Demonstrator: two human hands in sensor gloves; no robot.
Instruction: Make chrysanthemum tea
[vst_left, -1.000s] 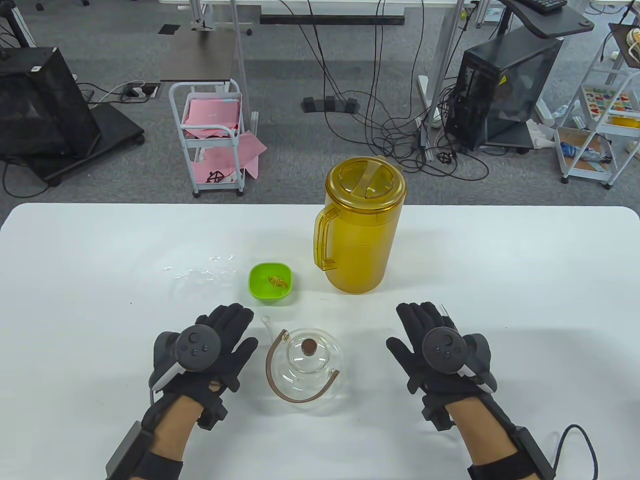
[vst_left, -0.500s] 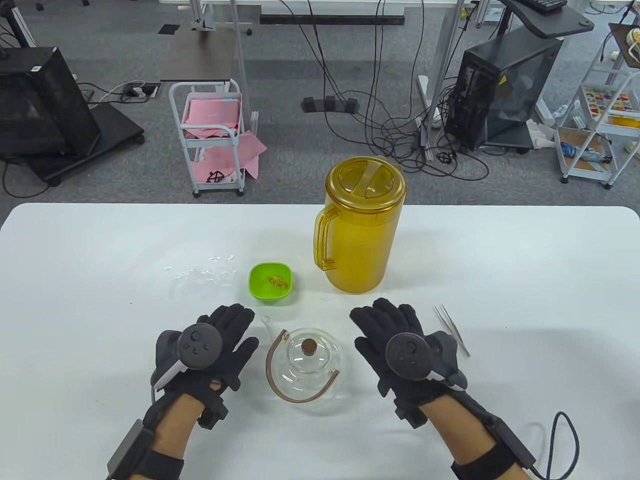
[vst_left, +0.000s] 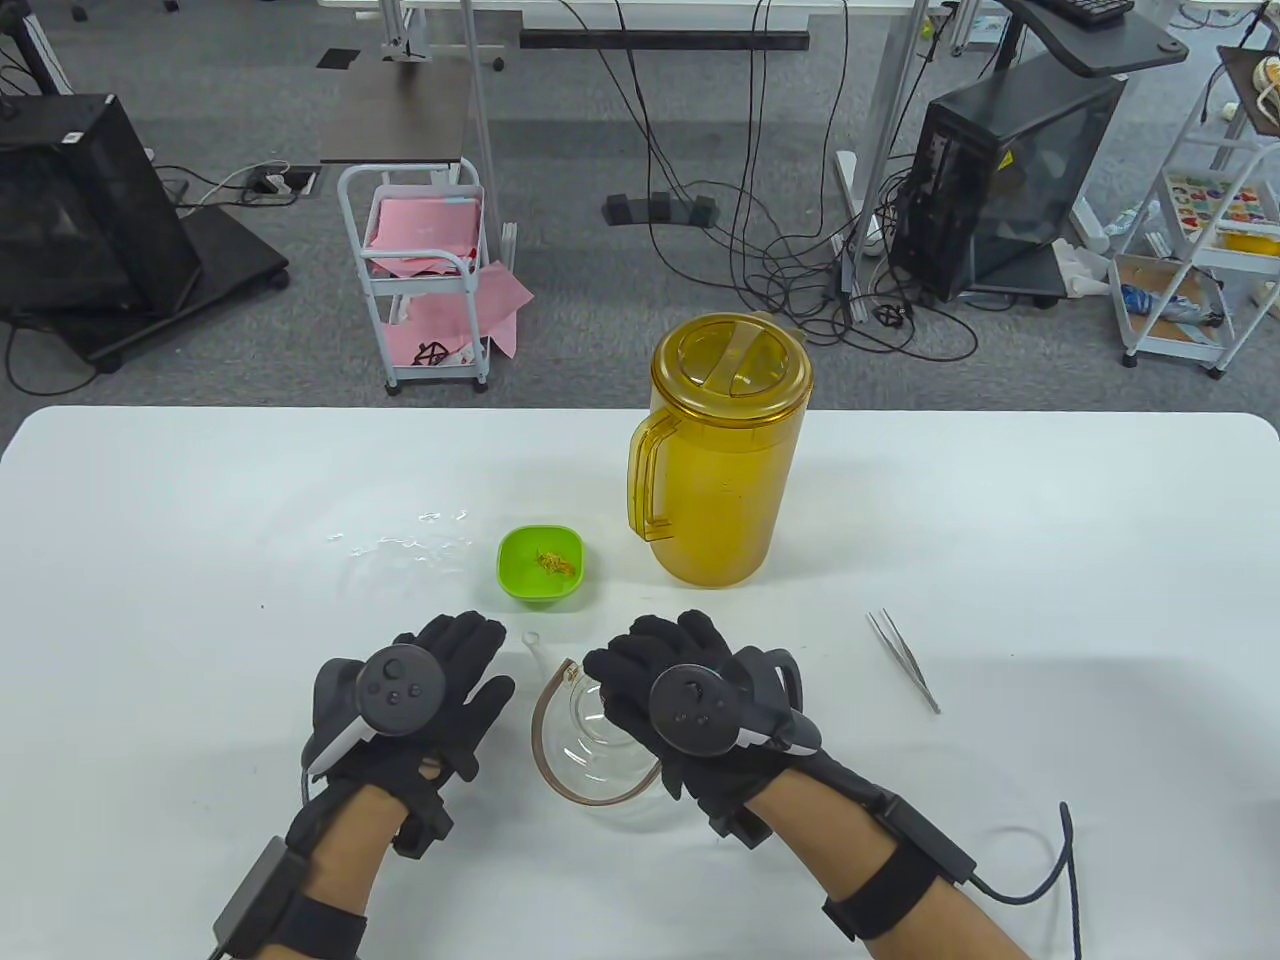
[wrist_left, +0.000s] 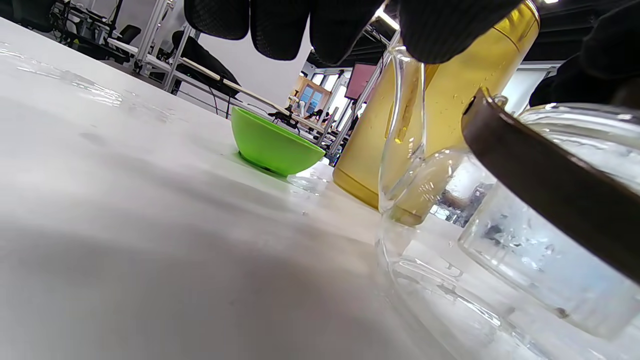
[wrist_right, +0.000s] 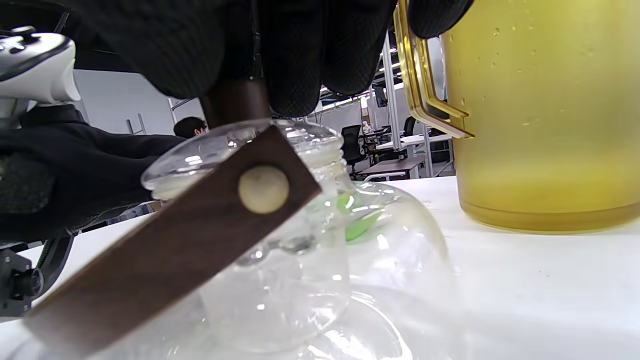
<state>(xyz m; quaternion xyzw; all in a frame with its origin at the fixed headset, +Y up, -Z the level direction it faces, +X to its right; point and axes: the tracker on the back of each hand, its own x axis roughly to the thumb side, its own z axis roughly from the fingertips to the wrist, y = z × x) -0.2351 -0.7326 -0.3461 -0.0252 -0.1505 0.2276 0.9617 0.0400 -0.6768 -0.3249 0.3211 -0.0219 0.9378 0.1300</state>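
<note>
Counts: one teapot (vst_left: 590, 745), one jug (vst_left: 720, 450), one bowl (vst_left: 541, 564), one pair of tweezers (vst_left: 903, 660).
Right hand (vst_left: 690, 715): moved from beside the tweezers onto the teapot lid; grip unclear.
Left hand (vst_left: 410, 700): stayed flat, relaxed.

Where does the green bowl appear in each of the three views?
Table view: green bowl sits at centre, left of the yellow pitcher.
Left wrist view: bowl stands at centre-left on the table.
Right wrist view: only a green glint through the glass teapot.
Shared landmark: the yellow pitcher.
</note>
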